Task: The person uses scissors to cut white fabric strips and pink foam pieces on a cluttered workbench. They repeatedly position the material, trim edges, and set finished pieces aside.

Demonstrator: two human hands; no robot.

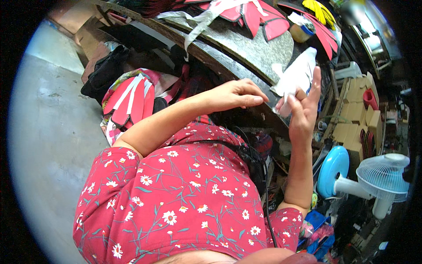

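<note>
My left hand (241,94) is in front of the work table's near edge, its fingers curled and its thumb pressed along them. Whatever is between those fingertips, if anything, is too small to make out. To its right, my right hand (303,110) is raised with the index finger stretched up. Its thumb and other fingers close on a crumpled white sheet (300,70), which could be cloth or thin paper. The sheet spreads up over the table edge behind that hand. A small gap separates the two hands.
Red, black-edged cut pieces (241,16) and white strips (210,15) lie on the speckled tabletop (272,47), near a glue-like jar (301,32). More red pieces (134,99) rest on a bundle at left. A blue-based white fan (383,176) and cardboard boxes (351,114) stand right.
</note>
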